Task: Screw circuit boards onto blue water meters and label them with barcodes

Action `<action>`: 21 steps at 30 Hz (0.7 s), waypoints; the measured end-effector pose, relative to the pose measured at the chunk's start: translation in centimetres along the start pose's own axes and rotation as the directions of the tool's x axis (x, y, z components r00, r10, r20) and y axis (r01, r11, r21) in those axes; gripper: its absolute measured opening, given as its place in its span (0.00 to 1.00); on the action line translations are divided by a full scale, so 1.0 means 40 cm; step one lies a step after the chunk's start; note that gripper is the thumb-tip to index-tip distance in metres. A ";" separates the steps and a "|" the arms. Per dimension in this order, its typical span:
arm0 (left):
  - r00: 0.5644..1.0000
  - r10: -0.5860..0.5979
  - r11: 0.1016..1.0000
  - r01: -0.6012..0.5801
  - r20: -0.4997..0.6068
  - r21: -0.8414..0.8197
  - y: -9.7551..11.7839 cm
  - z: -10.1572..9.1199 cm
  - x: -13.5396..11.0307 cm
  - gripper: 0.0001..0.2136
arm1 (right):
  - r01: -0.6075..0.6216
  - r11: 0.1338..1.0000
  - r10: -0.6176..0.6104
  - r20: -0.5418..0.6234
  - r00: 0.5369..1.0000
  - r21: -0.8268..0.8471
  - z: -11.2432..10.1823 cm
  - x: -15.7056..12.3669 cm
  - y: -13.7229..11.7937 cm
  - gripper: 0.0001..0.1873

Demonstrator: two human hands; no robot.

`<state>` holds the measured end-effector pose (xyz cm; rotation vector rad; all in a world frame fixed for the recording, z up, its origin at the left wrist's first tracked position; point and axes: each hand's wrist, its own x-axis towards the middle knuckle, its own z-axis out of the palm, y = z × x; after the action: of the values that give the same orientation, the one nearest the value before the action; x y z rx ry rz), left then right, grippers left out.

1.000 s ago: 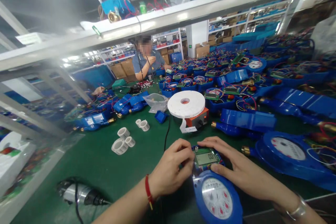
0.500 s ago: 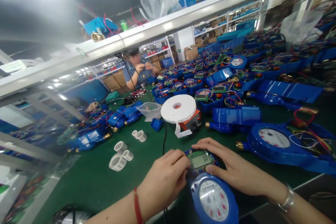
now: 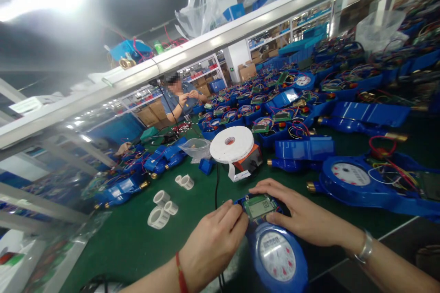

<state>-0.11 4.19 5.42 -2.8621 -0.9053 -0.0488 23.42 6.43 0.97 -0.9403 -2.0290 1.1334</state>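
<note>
A blue water meter (image 3: pixel 277 256) lies before me, its round dial nearest my body. At its far end sits a green circuit board (image 3: pixel 259 208) whose LCD display shows digits. My left hand (image 3: pixel 220 238) is closed, with curled fingers at the left edge of the meter's housing; its fingertips are partly hidden. From the right, my right hand (image 3: pixel 299 208) holds the same housing, the thumb at the board's near edge and the fingers round the far side.
A roll of white labels (image 3: pixel 237 144) rests on an orange and black device (image 3: pixel 250 160) beyond my hands. Small white label rolls (image 3: pixel 158 217) stand at left. Several blue meters (image 3: pixel 354 176) fill the right and back of the green bench. A co-worker (image 3: pixel 180 98) sits across.
The view has shifted slightly, so the scene sits a little differently. Both hands stay at the water meter, and my left fingers have shifted a little along its edge.
</note>
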 end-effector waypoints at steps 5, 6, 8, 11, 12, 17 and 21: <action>0.964 -0.264 0.949 0.263 0.015 -0.175 0.005 0.004 0.030 0.07 | 0.000 1.000 0.000 0.002 1.000 0.013 0.002 0.000 0.001 0.24; 0.952 -0.306 0.932 0.301 0.007 -0.201 0.006 0.003 0.035 0.07 | 0.000 1.000 0.000 -0.005 1.000 0.016 0.003 -0.001 0.003 0.24; 0.925 -0.379 0.897 0.365 -0.007 -0.249 0.007 -0.001 0.042 0.09 | 0.004 0.999 -0.003 -0.029 1.000 0.040 0.003 -0.003 0.007 0.25; 0.911 -0.411 0.849 0.380 -0.007 -0.368 0.008 -0.009 0.050 0.23 | 0.010 0.995 -0.004 -0.060 0.998 0.102 0.006 -0.007 0.009 0.26; 0.916 -0.400 0.832 0.365 0.003 -0.419 0.008 -0.010 0.054 0.28 | 0.007 0.993 0.001 -0.068 0.998 0.116 0.007 -0.007 0.007 0.27; 0.931 -0.363 0.791 0.329 0.038 -0.516 0.002 -0.002 0.088 0.27 | -0.037 0.993 0.047 -0.088 0.995 0.112 0.014 -0.008 -0.009 0.32; 0.934 -0.357 0.818 0.327 0.029 -0.474 -0.002 -0.001 0.106 0.29 | -0.039 0.995 0.050 -0.126 0.991 0.088 0.026 -0.016 -0.006 0.38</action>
<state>3.31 6.67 5.79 -3.0434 -1.5809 -0.4557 22.89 5.34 0.61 -0.9943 -1.8515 1.1444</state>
